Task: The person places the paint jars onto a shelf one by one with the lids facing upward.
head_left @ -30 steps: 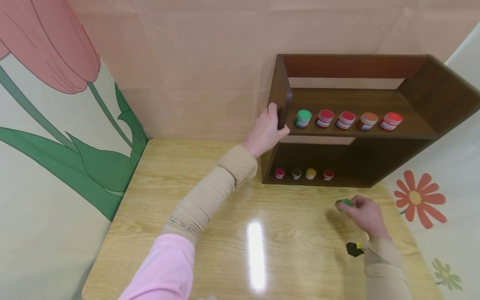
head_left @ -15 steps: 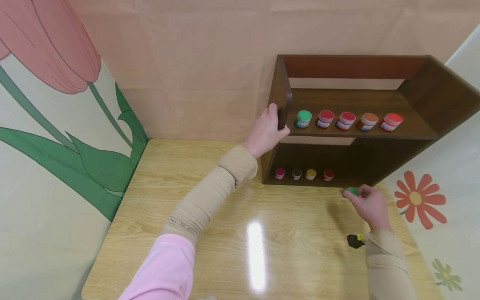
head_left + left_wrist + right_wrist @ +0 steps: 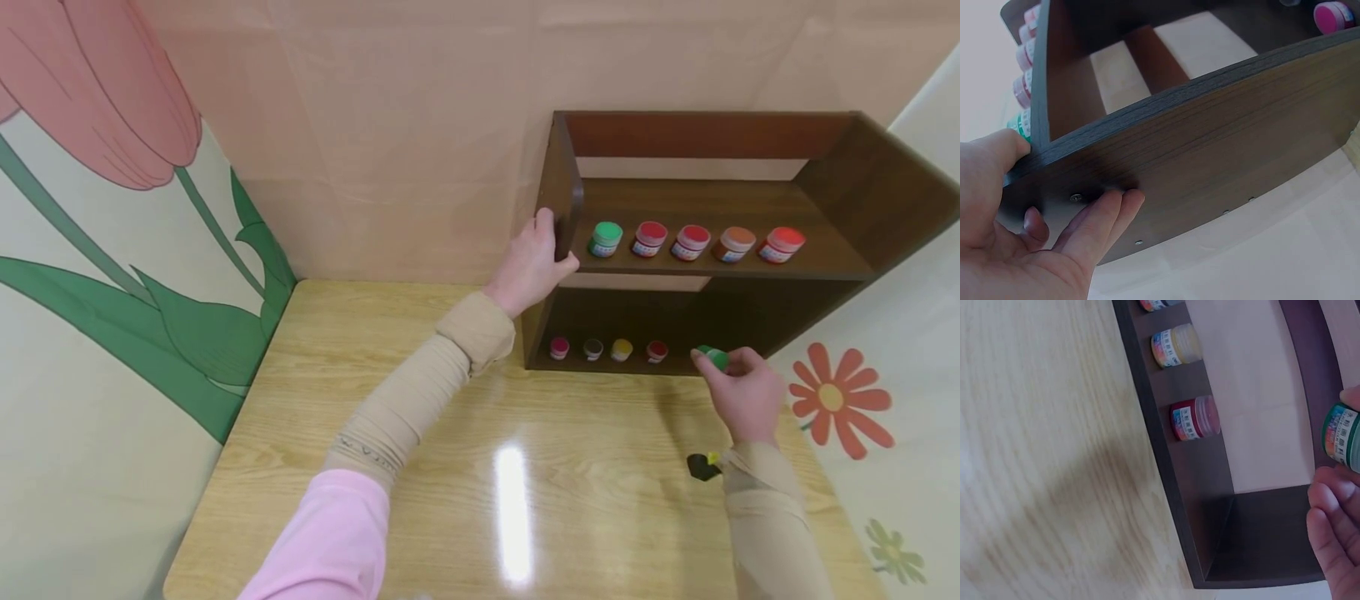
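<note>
A dark brown two-tier shelf (image 3: 720, 271) stands at the back right of the table. My left hand (image 3: 528, 262) grips its left side panel, thumb over the front edge and fingers on the outer face in the left wrist view. Between thumb and fingers, my right hand (image 3: 746, 396) pinches a green paint jar (image 3: 1341, 434), held in front of the lower tier's right part. A dark red paint jar (image 3: 657, 351) is the nearest on that tier, left of the held one. Yellow (image 3: 621, 350), dark (image 3: 592, 349) and magenta paint jars (image 3: 558, 348) continue the row leftward.
On the upper tier sit several paint jars, from a green one (image 3: 606, 239) at left to an orange-red one (image 3: 782, 244) at right. A small black piece (image 3: 702, 467) shows beside my right wrist. Flower-printed cloth hangs at both sides of the wooden table (image 3: 360, 350).
My right hand has moved away from me with the green paint jar, from over the table to the lower tier's front. My left hand has stayed on the shelf panel.
</note>
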`<act>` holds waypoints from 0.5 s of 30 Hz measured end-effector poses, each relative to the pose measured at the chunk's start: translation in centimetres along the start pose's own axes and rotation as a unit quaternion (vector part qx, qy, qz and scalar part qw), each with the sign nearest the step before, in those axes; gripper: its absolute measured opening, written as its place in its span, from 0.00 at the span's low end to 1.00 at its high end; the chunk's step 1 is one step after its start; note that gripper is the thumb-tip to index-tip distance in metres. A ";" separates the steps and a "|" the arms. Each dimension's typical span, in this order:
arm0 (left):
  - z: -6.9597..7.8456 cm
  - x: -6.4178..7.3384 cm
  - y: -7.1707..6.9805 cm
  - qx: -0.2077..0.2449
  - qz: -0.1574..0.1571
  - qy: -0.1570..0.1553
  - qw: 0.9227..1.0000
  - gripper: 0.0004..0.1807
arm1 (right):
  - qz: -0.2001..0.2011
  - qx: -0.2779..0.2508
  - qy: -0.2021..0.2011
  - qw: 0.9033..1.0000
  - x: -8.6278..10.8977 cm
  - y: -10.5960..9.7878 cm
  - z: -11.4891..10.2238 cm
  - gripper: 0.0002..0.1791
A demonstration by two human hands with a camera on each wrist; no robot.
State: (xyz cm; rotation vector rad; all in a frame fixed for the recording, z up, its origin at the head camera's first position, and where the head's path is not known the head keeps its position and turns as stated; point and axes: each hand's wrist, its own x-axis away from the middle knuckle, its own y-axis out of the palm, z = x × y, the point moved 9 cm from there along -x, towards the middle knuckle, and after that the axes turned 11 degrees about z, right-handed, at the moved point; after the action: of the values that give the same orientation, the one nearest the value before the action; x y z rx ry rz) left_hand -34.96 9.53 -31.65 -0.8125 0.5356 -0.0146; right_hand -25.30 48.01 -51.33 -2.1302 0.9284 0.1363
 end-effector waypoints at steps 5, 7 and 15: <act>0.1 0.0 -0.1 -0.012 0.001 0.002 1.000 0.26 | 0.026 -0.008 -0.008 1.000 -0.8 0.1 -0.7 0.29; 0.1 0.1 -0.1 -0.018 0.002 0.004 1.000 0.26 | 0.036 -0.015 -0.013 0.999 -1.0 0.0 -1.1 0.29; 0.1 0.1 -0.2 -0.017 0.005 0.004 1.000 0.25 | 0.071 -0.029 0.005 0.997 -2.5 0.0 -1.2 0.31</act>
State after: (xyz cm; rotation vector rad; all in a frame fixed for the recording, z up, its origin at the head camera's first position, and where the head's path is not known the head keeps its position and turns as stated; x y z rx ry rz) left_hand -34.79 9.42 -31.45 -0.8427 0.5485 0.0013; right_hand -27.36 48.65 -49.54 -2.1184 1.0925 0.2266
